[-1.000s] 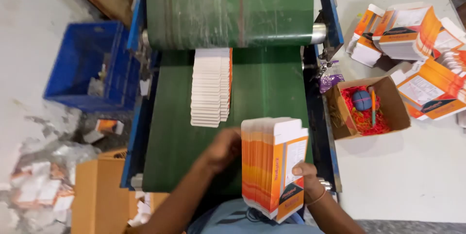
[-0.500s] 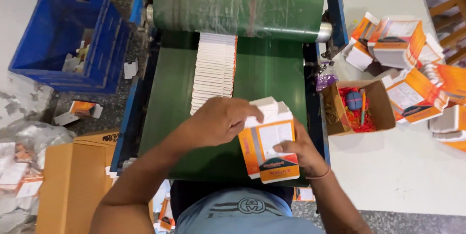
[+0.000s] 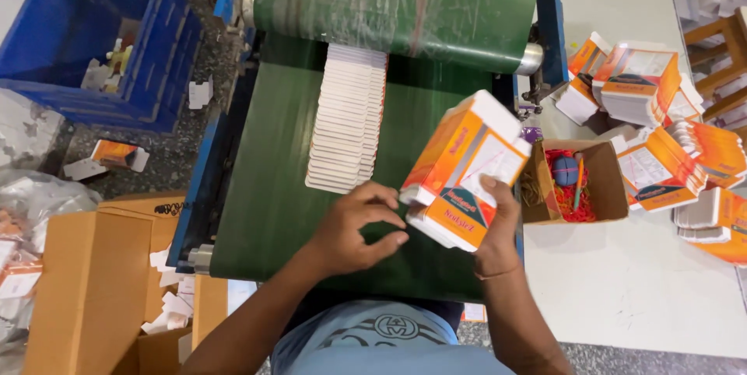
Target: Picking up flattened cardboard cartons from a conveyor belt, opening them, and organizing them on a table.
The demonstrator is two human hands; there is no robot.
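A: Starting from the left, what lies out past the fingers?

B: A blue crate (image 3: 93,40) on the floor, well away from either hand, and brown cardboard boxes (image 3: 93,282) below it. Nearer in, a row of white flat cartons (image 3: 346,118) lies overlapped on the green conveyor belt (image 3: 264,188), its near end just beyond the fingertips of the left hand (image 3: 354,227).

A: And that hand's fingers?

B: Curled loosely, holding nothing; the fingertips come up to the lower left edge of the stack of orange and white cartons (image 3: 463,169).

A: Who carries the stack?

B: The right hand (image 3: 494,223). Its fingers wrap the stack from beneath, thumb pressed on the white face, so the stack stands tilted above the belt.

A: Further right of those fingers?

B: An open brown box (image 3: 607,188) with red and blue bits inside, just beside the held stack, then bundles of orange cartons (image 3: 661,134) spread on the white table (image 3: 638,282).
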